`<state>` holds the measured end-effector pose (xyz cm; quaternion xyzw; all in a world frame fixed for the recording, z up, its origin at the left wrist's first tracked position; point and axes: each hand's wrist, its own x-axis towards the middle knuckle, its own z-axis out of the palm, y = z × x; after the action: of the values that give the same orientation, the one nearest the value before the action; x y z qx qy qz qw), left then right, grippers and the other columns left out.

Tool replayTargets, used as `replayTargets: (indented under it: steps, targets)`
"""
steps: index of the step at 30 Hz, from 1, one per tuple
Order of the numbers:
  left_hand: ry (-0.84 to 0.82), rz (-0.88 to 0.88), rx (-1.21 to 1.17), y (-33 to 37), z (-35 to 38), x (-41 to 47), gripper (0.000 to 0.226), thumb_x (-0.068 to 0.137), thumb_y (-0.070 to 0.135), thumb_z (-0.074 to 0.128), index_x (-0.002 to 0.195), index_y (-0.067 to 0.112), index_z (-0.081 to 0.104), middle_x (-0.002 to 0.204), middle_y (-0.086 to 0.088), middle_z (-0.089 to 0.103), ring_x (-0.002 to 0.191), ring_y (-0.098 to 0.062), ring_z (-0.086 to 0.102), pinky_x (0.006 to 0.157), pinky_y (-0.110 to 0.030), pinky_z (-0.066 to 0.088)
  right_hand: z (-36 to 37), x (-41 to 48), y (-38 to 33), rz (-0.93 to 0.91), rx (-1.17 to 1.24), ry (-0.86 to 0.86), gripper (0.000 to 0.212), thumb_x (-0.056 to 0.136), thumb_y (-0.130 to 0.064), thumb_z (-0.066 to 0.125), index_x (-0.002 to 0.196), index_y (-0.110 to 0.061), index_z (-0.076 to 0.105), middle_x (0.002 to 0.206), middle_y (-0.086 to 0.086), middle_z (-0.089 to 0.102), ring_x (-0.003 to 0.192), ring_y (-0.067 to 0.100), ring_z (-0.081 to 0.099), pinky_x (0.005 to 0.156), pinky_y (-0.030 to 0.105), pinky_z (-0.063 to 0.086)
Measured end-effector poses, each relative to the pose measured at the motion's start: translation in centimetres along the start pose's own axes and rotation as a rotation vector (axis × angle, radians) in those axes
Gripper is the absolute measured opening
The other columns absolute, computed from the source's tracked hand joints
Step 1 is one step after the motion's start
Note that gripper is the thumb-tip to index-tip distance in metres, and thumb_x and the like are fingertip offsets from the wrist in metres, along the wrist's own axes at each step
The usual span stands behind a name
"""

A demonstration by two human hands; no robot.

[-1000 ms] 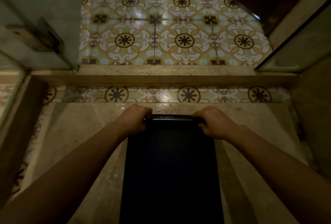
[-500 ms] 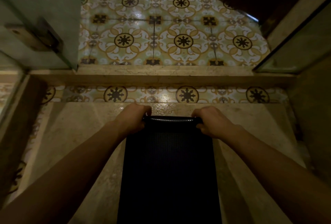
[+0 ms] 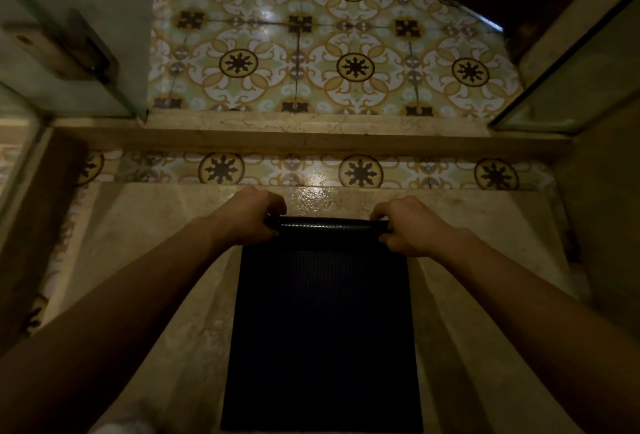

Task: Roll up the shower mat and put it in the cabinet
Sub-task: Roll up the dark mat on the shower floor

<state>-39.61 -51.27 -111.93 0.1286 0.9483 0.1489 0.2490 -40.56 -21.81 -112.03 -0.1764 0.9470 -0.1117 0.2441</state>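
A: Where is your shower mat (image 3: 322, 329) right now?

B: It lies flat on the beige shower floor (image 3: 145, 277), running from 6 o'clock up toward the centre of your view. Its far end, at about 12 o'clock from the mat's middle, is curled into a thin tight roll (image 3: 327, 224); the rest is unrolled.

A: And your hands?

B: Your left hand (image 3: 251, 215) is clenched around the roll's left end, at 9 o'clock of the roll. Your right hand (image 3: 410, 225) is clenched around the right end, at 3 o'clock. Both grip the rolled edge, knuckles up, with the roll spanning between them.

A: Any brand, label or writing you can read?

B: None that you can read; the mat is dark with a fine grid texture, and the light is dim.

A: Any containers?

B: I see none with contents. At 12 o'clock a stone threshold (image 3: 294, 133) crosses the view, with patterned floor tiles (image 3: 355, 66) beyond it and a strip of the same tiles just this side of it. A glass door (image 3: 79, 0) with a metal hinge stands at 10 o'clock, and a glass panel (image 3: 581, 80) at 2 o'clock.
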Motion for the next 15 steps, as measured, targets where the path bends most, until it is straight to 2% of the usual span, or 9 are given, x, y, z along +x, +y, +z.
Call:
replayTargets:
  steps: [5,11,15]
  targets:
    - [-0.012,-0.016,0.031,0.35,0.08,0.0,0.025,0.076,0.018,0.073,0.101,0.019,0.072,0.101,-0.004,0.072,0.096,-0.022,0.066,0.081,-0.031,0.054,0.17,-0.07,-0.46,-0.018,-0.037,0.001,0.035,0.076,-0.016,0.075,0.11,-0.019,0.067,0.104,0.006,0.068,0.1,0.024,0.061,0.079,0.033,0.052]
    - [0.024,0.017,0.05,0.6,0.66,-0.57,0.02,0.075,0.018,0.071,0.096,0.018,0.072,0.096,-0.005,0.071,0.088,-0.023,0.065,0.068,-0.025,0.044,0.14,-0.51,-0.33,-0.026,-0.03,-0.006,0.032,0.073,-0.02,0.079,0.103,-0.02,0.07,0.1,0.003,0.068,0.096,0.021,0.061,0.071,0.024,0.04]
    - [0.015,0.039,0.063,0.69,0.83,-0.89,0.026,0.077,0.019,0.072,0.103,0.02,0.073,0.099,-0.003,0.07,0.089,-0.02,0.065,0.07,-0.023,0.045,-0.03,-0.53,-0.3,-0.038,-0.031,-0.008,0.035,0.071,-0.019,0.078,0.106,-0.022,0.069,0.098,0.001,0.069,0.093,0.02,0.063,0.069,0.022,0.039]
